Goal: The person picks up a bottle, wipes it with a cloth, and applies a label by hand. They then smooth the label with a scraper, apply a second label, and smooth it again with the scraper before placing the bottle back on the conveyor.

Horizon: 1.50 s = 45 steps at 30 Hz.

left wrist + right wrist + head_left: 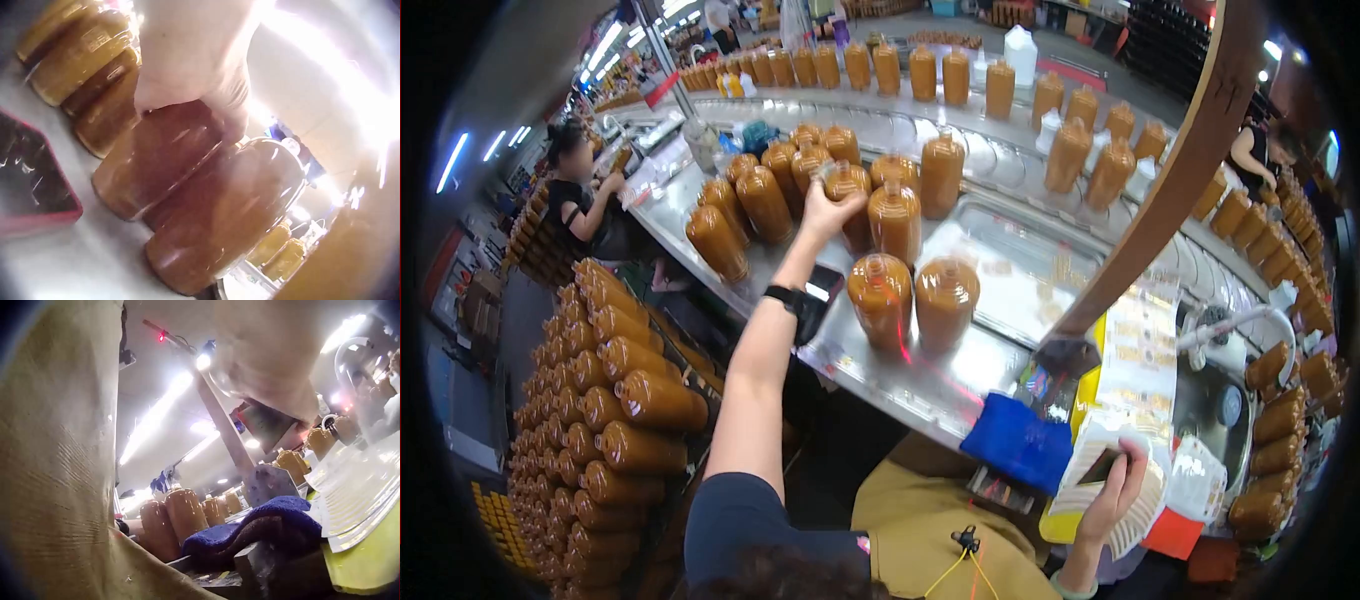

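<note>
My left hand reaches over a cluster of brown glazed bottles and grips one brown bottle round its top. Seen from the left wrist, the fingers curl over that bottle, and another bottle stands close beside it. Two more bottles are nearer the table's front edge. On the right, my right hand is raised over a fanned stack of label sheets, its fingers loosely bent. Nothing shows between those fingers. The right wrist view has the hand above, with the sheets lower right.
A blue cloth lies at the table edge beside the labels. A slanted wooden post rises from the table. Stacked bottles fill the left side; a conveyor carries bottles behind. A faucet and sink are at right.
</note>
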Motion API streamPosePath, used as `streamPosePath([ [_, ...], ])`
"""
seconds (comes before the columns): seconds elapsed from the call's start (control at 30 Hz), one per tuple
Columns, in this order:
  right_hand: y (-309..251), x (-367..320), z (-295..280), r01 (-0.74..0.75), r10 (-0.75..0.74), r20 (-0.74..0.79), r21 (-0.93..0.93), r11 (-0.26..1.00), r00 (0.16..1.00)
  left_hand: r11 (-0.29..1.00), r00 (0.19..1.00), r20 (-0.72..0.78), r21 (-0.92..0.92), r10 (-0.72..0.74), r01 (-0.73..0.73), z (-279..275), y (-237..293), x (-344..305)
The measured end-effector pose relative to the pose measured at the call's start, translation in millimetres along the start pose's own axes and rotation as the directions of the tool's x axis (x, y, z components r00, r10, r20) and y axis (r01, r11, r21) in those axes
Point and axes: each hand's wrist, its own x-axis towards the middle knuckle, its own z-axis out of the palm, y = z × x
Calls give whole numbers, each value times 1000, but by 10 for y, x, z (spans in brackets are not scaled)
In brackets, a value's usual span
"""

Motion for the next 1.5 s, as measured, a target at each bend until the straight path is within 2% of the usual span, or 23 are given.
streamPosePath([
  [0.03,110,-13,9,-12,24,-88,133,991,996,999,1000,-22,-42,-5,4,61,176,-116],
  [0.07,184,-35,-60,-71,77,-26,188,980,997,993,990,-77,29,118,-116,116,-13,-95],
  [0.1,190,-37,-120,-136,130,42,234,963,991,990,998,-9,-134,-55,53,147,-13,-120],
  [0.17,63,-59,-6,-192,194,25,291,937,981,999,989,-146,-29,-19,15,179,34,-199],
  [0.23,16,-25,35,195,-195,-4,70,978,981,987,935,-349,-162,-64,7,76,47,-210],
  [0.27,42,-43,-10,-3,-2,29,171,985,1000,979,901,-434,-193,-27,-64,-1,97,-221],
  [0.33,23,-6,-25,-60,55,50,110,992,997,961,823,-564,-188,66,-205,-215,849,-372],
  [0.43,41,81,69,-98,94,92,46,994,991,883,745,-667,-342,13,-321,-540,1328,-600],
  [0.5,-6,163,149,124,-110,229,-47,991,967,591,865,-498,-715,-55,-374,-652,1740,-878],
  [0.6,-322,268,346,310,-301,378,38,950,875,260,987,-79,-959,137,-112,-393,2361,-1359],
  [0.63,-414,262,411,314,-320,399,84,946,859,140,979,42,-990,200,14,-210,2483,-1501],
  [0.7,-650,254,525,394,-417,437,147,907,797,13,939,336,-942,67,336,163,2633,-1867],
  [0.77,-735,173,583,418,-473,411,221,881,780,1,828,553,-832,98,555,507,2451,-2115],
  [0.87,-751,152,469,403,-473,386,252,880,792,334,738,672,-684,-55,648,820,2678,-2354],
  [0.9,-621,177,357,265,-405,415,355,896,815,322,716,696,-667,-52,672,891,2638,-2398],
  [0.97,-310,231,68,45,-247,441,420,907,863,363,546,831,-479,-105,799,1031,2487,-2533],
  [1.03,-540,305,-4,123,-185,221,265,956,958,429,460,888,-413,-8,804,1108,2548,-2557],
  [1.13,-774,436,-178,245,-239,238,7,970,941,698,396,907,-376,143,609,1288,2587,-2743],
  [1.17,-736,467,-279,281,-262,311,-17,960,914,729,317,927,-356,199,584,1336,2644,-2748],
  [1.3,-859,521,-631,292,-189,528,-117,949,828,760,255,937,-343,238,553,1503,2812,-2649],
  [1.37,-899,553,-804,294,-132,570,-203,934,811,911,142,929,-365,342,191,1602,2985,-2549],
  [1.43,-812,614,-953,235,-54,574,-247,940,817,920,166,932,-350,323,173,1698,3070,-2627],
  [1.5,-655,776,-1166,276,-176,388,-220,935,905,888,510,758,-460,406,-22,1827,2997,-2719],
])
